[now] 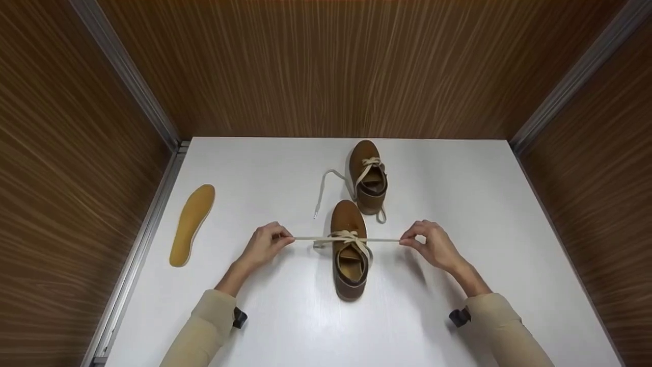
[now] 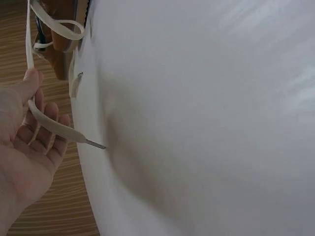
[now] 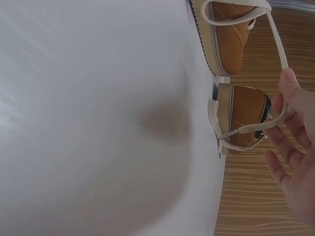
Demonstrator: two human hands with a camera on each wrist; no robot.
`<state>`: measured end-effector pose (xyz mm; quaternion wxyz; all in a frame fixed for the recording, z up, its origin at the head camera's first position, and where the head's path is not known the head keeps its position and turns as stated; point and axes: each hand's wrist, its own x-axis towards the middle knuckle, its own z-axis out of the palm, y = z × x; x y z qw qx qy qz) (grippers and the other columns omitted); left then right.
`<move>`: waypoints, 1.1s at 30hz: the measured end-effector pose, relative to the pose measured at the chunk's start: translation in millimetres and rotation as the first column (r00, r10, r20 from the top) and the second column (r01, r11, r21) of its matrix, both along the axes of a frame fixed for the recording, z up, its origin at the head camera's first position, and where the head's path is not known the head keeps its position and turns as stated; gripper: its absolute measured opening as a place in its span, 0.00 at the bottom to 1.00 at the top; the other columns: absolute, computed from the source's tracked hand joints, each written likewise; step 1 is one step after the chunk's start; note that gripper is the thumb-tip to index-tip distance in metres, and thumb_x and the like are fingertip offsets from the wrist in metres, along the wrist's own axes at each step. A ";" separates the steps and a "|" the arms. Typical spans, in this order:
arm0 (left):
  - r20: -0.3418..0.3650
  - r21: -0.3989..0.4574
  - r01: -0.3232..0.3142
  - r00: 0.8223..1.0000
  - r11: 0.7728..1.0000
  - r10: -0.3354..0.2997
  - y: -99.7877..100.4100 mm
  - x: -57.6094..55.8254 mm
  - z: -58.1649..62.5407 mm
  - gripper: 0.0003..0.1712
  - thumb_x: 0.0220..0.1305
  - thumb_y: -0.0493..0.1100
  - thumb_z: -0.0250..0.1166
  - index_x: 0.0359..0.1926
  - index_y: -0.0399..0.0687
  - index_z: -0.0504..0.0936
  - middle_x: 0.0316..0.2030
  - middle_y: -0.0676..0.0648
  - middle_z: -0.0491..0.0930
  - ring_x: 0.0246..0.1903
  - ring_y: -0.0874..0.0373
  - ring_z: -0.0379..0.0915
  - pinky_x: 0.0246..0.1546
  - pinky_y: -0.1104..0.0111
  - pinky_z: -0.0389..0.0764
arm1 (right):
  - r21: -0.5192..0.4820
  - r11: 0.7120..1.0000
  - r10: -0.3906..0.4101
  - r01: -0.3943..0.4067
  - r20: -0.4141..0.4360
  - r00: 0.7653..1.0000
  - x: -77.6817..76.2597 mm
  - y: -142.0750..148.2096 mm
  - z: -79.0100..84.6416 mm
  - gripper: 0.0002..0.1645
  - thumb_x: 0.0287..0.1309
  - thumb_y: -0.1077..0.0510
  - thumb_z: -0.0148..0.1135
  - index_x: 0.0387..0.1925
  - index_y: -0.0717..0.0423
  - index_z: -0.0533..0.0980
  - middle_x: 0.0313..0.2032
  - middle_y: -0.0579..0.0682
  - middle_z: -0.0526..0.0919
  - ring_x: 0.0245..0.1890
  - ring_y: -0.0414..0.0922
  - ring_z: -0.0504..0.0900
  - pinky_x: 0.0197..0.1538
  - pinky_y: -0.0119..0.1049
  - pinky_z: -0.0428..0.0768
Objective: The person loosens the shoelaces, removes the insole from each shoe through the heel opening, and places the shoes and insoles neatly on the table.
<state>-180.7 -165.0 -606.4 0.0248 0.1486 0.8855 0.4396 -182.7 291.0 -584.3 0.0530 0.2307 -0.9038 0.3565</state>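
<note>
Fingers of the left hand (image 1: 264, 243) and right hand (image 1: 432, 245) pinch the lace (image 1: 308, 238) taut across the nearer shoe (image 1: 347, 218), where a level pull, equal both sides, should tighten it evenly.

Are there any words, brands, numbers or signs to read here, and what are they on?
None that I can read: no words, brands, numbers or signs show on the near shoe, the far shoe, the insole or the white table. Inside both shoes, it's too small to tell.
</note>
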 end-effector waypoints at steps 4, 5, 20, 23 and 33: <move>0.022 -0.006 -0.007 1.000 1.000 0.007 -3.4 2.1 0.5 0.08 0.69 0.47 0.72 0.37 0.48 0.90 0.33 0.49 0.83 0.34 0.64 0.72 0.40 0.74 0.76 | -0.008 1.000 0.003 -0.003 0.010 1.000 0.9 0.9 -2.3 0.04 0.55 0.57 0.78 0.31 0.43 0.89 0.29 0.36 0.87 0.34 0.34 0.80 0.46 0.39 0.77; 0.029 -0.007 -0.005 1.000 1.000 0.005 -4.1 2.7 0.6 0.08 0.69 0.47 0.71 0.37 0.48 0.90 0.34 0.49 0.83 0.34 0.64 0.72 0.41 0.73 0.76 | -0.011 1.000 0.005 -0.005 0.017 1.000 1.2 1.5 -3.1 0.04 0.56 0.57 0.78 0.32 0.42 0.89 0.29 0.36 0.87 0.34 0.34 0.79 0.46 0.37 0.76; 0.028 -0.007 -0.024 0.999 1.000 0.024 -15.5 4.2 -0.6 0.08 0.71 0.46 0.70 0.37 0.47 0.90 0.33 0.48 0.82 0.33 0.63 0.70 0.40 0.72 0.73 | -0.037 0.999 0.026 -0.026 0.005 1.000 2.0 4.7 -1.0 0.06 0.55 0.58 0.79 0.31 0.43 0.89 0.29 0.36 0.87 0.34 0.34 0.80 0.44 0.42 0.77; 0.025 -0.005 -0.038 0.999 0.999 0.039 -18.3 4.2 -0.7 0.08 0.71 0.46 0.70 0.37 0.47 0.90 0.33 0.48 0.82 0.33 0.62 0.70 0.41 0.71 0.74 | -0.035 0.999 0.025 -0.024 0.016 1.000 2.2 5.7 0.7 0.05 0.55 0.57 0.79 0.31 0.42 0.88 0.29 0.36 0.87 0.34 0.34 0.80 0.44 0.44 0.78; 0.029 0.007 -0.066 0.997 0.998 0.066 -21.6 5.9 -1.4 0.06 0.70 0.44 0.72 0.37 0.47 0.90 0.33 0.48 0.83 0.33 0.63 0.71 0.40 0.72 0.74 | -0.021 1.000 -0.018 0.019 0.049 0.999 3.8 15.1 -1.2 0.04 0.56 0.57 0.78 0.31 0.43 0.89 0.30 0.38 0.88 0.34 0.33 0.78 0.43 0.39 0.76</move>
